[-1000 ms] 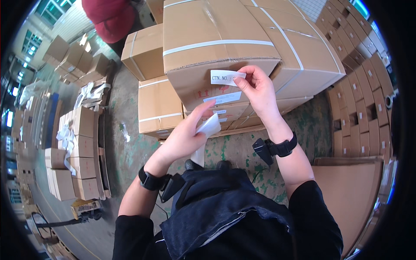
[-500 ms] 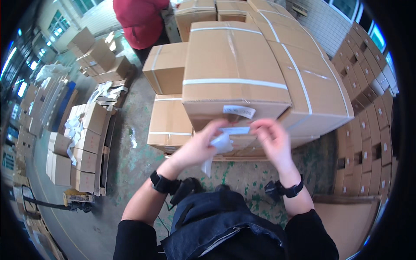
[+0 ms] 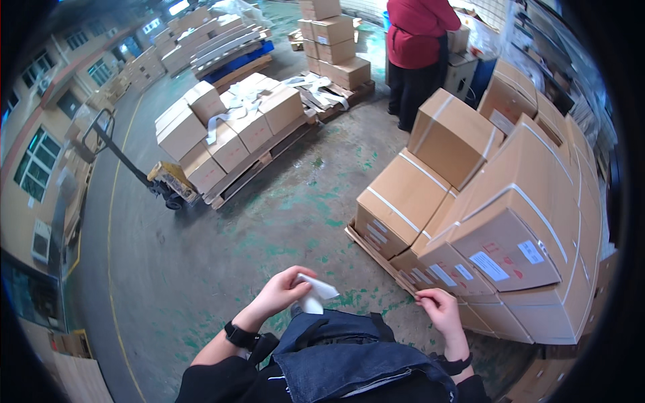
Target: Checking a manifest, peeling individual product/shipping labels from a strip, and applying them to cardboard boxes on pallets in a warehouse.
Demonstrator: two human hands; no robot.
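Observation:
My left hand (image 3: pixel 279 297) is closed on white label sheets (image 3: pixel 318 287), which stick out past its fingers in front of my dark blue apron (image 3: pixel 336 349). To the right, my right hand (image 3: pixel 441 310) has its fingertips pinched together. Whether anything thin sits between them, I cannot make out. It is nearest the stacked, white-strapped cartons (image 3: pixel 497 258), whose near sides bear white labels (image 3: pixel 489 266). Beneath this stack, part of a wooden pallet (image 3: pixel 381 260) shows at the left edge.
A person in a red top (image 3: pixel 416 40) stands behind the strapped cartons. Far left, a yellow pallet jack (image 3: pixel 169 183) adjoins a pallet of cartons (image 3: pixel 228 148) with white strips on top. Another carton stack (image 3: pixel 332 50) rises farther back.
My view has swung left, so the strapped cartons now lie at the right. My hands, earlier close together at a label strip before the carton, are now apart; the left keeps white sheets.

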